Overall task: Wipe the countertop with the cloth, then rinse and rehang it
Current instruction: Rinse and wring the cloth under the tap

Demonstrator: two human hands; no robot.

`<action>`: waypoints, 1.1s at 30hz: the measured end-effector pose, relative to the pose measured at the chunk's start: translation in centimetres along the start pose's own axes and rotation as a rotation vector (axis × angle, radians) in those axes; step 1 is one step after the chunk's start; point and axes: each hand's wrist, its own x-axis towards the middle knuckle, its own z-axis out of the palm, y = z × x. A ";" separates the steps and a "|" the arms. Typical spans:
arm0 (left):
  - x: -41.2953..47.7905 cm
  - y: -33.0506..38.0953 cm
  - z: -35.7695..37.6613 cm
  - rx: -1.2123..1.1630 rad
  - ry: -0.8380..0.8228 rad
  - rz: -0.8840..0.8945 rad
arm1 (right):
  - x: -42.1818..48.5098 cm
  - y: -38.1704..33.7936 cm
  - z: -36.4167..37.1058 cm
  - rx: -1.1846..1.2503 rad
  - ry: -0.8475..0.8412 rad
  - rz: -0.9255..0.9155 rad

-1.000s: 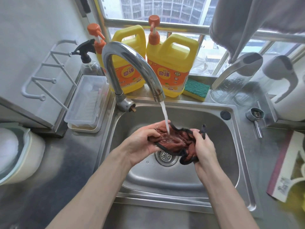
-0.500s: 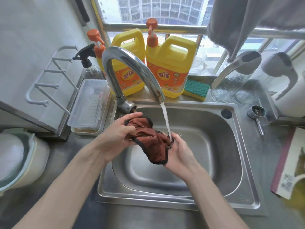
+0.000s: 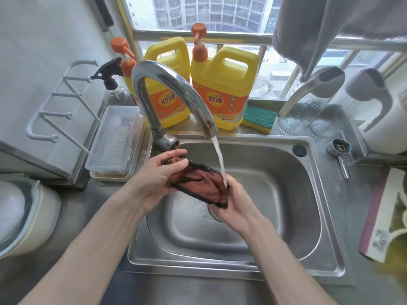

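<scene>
A wet reddish-brown cloth (image 3: 198, 182) with a dark edge is stretched between my two hands over the steel sink (image 3: 286, 216). My left hand (image 3: 158, 175) grips its upper left end near the faucet base. My right hand (image 3: 233, 199) holds its lower right end under the running water stream (image 3: 220, 161). The curved chrome faucet (image 3: 176, 89) pours onto the cloth beside my right fingers. The steel countertop (image 3: 83, 216) runs around the sink.
Two yellow detergent jugs (image 3: 222, 84) and a green-yellow sponge (image 3: 259, 117) stand behind the sink. A spray bottle (image 3: 112, 84), clear plastic box (image 3: 114, 137) and white wall rack (image 3: 61, 102) are left. Glass jugs (image 3: 308, 106), a white kettle and a grey hanging cloth (image 3: 330, 25) are right.
Both hands shifted the cloth leftward from over the drain a second ago. Since half a second ago they have pulled it out longer, with the right hand lower under the stream.
</scene>
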 end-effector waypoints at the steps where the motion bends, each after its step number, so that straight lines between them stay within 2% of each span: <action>1: 0.3 -0.4 0.2 0.025 0.051 0.012 | -0.2 -0.5 -0.1 -0.029 0.048 -0.042; 7: 1.7 -2.8 2.3 0.198 0.137 0.087 | -1.5 -3.3 -1.4 -0.335 0.265 -0.346; 10: 2.3 -3.6 3.5 0.204 0.159 0.069 | -2.4 -4.6 -2.5 -0.484 0.332 -0.472; 13: 2.8 -4.4 5.4 0.156 0.155 0.014 | -3.8 -5.5 -3.3 -0.499 0.368 -0.522; 20: 3.1 -5.4 8.5 -0.087 0.065 -0.247 | -8.5 -7.1 -4.3 -0.433 0.357 -0.532; 22: 3.3 -5.7 8.8 -0.108 0.085 -0.246 | -9.2 -7.0 -3.8 -0.393 0.335 -0.477; 25: 3.4 -5.8 8.7 -0.180 0.121 -0.220 | -8.0 -6.3 -2.9 -0.343 0.405 -0.335; 27: 3.5 -5.8 8.1 -0.188 0.141 -0.234 | -6.1 -5.2 -1.5 -0.361 0.425 -0.323; 28: 3.4 -5.7 7.9 -0.178 0.124 -0.255 | -5.1 -4.5 -0.7 -0.461 0.430 -0.364; 30: 2.9 -5.6 7.4 -0.207 0.053 -0.341 | -4.0 -2.6 1.2 -0.841 0.422 -0.542; 33: 2.7 -5.8 6.7 -0.410 -0.043 -0.415 | -4.2 0.1 2.3 -1.299 0.218 -0.880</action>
